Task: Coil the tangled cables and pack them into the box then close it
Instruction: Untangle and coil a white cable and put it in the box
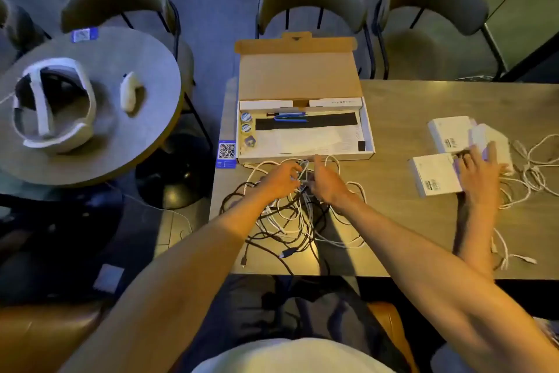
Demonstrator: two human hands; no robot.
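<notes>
A tangle of black and white cables (289,223) lies on the wooden table (408,230) just in front of the open cardboard box (367,130). The box lid (299,76) stands folded back, and inside lie a black strip, blue pens, small round tins and a paper sheet. My left hand (279,183) reaches into the far part of the tangle, its fingers curled round white strands. My right hand (328,186) is close beside it, thumb raised, with its fingers closed on strands in the middle of the heap. A black plug (287,253) trails toward the table's near edge.
At the right, another person's hand (481,174) rests on small white boxes (434,174), with loose white cables (534,174) beside them. A QR card (227,154) lies left of the box. A round table (142,142) holds a headset (54,106) and controller (130,94). Chairs (311,0) stand behind.
</notes>
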